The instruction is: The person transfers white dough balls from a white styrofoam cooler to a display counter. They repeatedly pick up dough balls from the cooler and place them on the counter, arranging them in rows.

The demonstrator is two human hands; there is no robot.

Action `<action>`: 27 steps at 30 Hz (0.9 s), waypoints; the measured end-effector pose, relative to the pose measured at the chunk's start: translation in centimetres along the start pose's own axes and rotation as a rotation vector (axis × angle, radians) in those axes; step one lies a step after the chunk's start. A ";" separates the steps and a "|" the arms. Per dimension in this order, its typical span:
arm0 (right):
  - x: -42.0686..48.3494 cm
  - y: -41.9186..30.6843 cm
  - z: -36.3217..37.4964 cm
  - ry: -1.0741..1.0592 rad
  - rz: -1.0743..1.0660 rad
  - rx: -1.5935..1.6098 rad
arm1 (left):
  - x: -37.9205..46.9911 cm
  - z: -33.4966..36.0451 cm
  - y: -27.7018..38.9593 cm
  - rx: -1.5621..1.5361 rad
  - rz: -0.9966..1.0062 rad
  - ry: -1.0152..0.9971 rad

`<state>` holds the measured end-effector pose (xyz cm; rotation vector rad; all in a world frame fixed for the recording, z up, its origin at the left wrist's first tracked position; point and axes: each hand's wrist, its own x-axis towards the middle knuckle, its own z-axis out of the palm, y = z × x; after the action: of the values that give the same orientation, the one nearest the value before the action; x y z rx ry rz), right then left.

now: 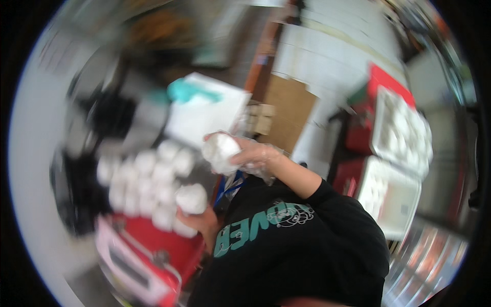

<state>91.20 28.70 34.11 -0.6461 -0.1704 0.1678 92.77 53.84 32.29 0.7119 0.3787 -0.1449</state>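
My right hand (249, 155), in a clear plastic glove, grips a white bun-like lump (221, 151) in front of my torso. Lower and to the left, my left hand (199, 222) has its fingers around the underside of another white bun-like piece (191, 198). Beside it, several more white rounded pieces (147, 180) lie in close rows. Blur hides their surface detail, and whether the right hand's lump is one piece or two is unclear.
A white board (207, 111) carries a teal cloth-like item (191, 92). Near me at left is a red and pink case (134, 264). Cardboard (289, 111) lies on the tiled floor (307, 50). At right, one white tray (378, 126) and one white tub (399, 218) hold white pieces.
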 end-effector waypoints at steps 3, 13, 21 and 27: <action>-17.7 -5.5 -2.1 0.259 -0.331 0.435 | -0.5 4.3 -5.9 0.169 -0.321 -0.265; -65.5 2.6 -3.8 2.078 0.565 -0.459 | -9.9 15.9 -25.1 0.656 -1.069 -0.662; -59.5 14.7 -13.4 0.877 1.265 -1.191 | -21.6 15.4 -36.7 0.880 -1.500 -1.010; -60.4 4.5 -3.0 1.731 0.371 -0.471 | -31.9 12.0 -40.0 1.236 -1.446 -0.989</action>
<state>32.61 17.91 22.66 -1.0846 1.6248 -0.1257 56.50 15.94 28.53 1.3095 -0.3031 -2.1554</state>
